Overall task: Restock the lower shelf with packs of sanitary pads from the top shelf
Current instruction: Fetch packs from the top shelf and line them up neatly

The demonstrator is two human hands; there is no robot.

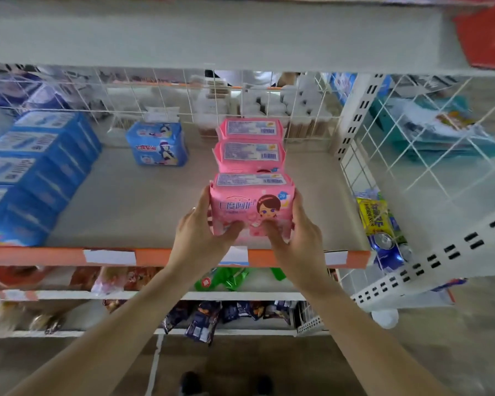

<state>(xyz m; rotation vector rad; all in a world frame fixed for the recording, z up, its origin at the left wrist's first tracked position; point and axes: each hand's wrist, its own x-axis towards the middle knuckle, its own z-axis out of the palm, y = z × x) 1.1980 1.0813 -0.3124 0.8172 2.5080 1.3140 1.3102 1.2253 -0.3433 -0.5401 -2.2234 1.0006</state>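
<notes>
A white metal shelving unit point(212, 32) is filling the view, its boards edged with an orange price rail point(55, 256) and backed by a white wire grid panel point(169, 92). A perforated white upright point(355, 115) is standing at the right, with a second wire grid point(412, 155) beside it. A grey-beige floor point(455, 338) is showing below.

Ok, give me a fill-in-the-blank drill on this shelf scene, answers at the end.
1. Both hands, left hand and right hand, hold a ____ pack.
2. Behind that pack, ____ more pink packs stand in a row.
3. The row of packs along the shelf's left side is ____.
4. The shelf's front edge is ____.

Missing words: pink; two; blue; orange
</notes>
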